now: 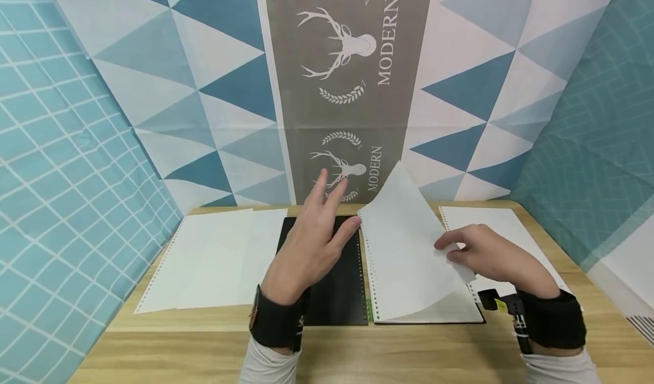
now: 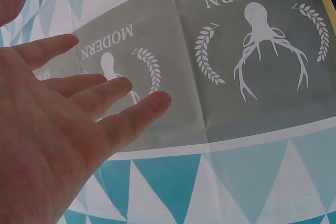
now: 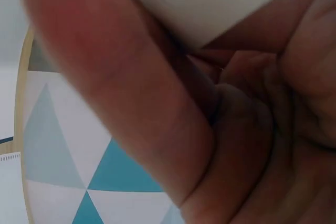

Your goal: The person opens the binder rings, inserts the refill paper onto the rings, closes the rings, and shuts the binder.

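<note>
With thumb and fingers my right hand (image 1: pixel 485 253) pinches the right edge of a white loose-leaf sheet (image 1: pixel 409 247), whose far corner curls up off the stack beneath. Small punched holes run down the sheet's left side. In the right wrist view, a white paper edge (image 3: pixel 215 3) shows between the curled fingers. My left hand (image 1: pixel 311 242) hovers over the black binder cover (image 1: pixel 337 299), fingers spread and straight, thumb tip close to the sheet's left edge. Its palm (image 2: pixel 47 140) holds nothing in the left wrist view. Binder holes line the cover's right side.
Overlapping white punched sheets (image 1: pixel 204 264) lie at the left of the wooden table (image 1: pixel 204 350). Another punched sheet (image 1: pixel 490 219) lies at the right, partly behind my right hand. Patterned cloth (image 1: pixel 219 88) hangs behind the table, with blue cloth walls on both sides.
</note>
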A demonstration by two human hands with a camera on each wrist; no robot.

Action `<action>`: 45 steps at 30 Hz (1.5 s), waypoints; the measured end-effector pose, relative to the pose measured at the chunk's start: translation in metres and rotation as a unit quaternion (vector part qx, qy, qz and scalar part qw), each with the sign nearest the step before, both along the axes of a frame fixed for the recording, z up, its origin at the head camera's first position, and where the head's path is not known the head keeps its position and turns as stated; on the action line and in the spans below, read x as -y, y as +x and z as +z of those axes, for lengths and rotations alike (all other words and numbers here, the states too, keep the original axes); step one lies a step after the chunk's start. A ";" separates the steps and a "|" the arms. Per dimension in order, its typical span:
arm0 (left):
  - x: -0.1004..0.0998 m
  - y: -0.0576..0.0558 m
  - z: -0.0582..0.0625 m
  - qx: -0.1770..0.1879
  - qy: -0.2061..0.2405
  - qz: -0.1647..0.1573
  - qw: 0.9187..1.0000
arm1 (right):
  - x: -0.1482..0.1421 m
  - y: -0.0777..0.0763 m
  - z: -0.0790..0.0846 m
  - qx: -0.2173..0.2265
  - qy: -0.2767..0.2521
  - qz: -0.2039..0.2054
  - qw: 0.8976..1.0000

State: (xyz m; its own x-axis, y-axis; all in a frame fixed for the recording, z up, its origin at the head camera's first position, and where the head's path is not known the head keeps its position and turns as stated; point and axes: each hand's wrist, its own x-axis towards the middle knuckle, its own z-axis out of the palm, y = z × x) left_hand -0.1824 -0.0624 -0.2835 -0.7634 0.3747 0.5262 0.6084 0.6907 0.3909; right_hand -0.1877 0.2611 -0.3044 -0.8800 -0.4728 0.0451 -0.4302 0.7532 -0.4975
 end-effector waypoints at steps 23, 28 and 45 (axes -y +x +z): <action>0.000 -0.001 -0.005 -0.001 -0.020 -0.010 1.000 | 0.004 -0.004 -0.002 0.075 -0.043 0.021 0.996; -0.001 -0.002 -0.005 -0.006 -0.029 -0.009 1.000 | 0.003 -0.006 -0.005 0.086 -0.018 0.024 0.996; -0.002 -0.002 -0.005 0.003 -0.039 -0.015 0.999 | -0.009 -0.004 -0.004 0.050 -0.013 0.037 0.998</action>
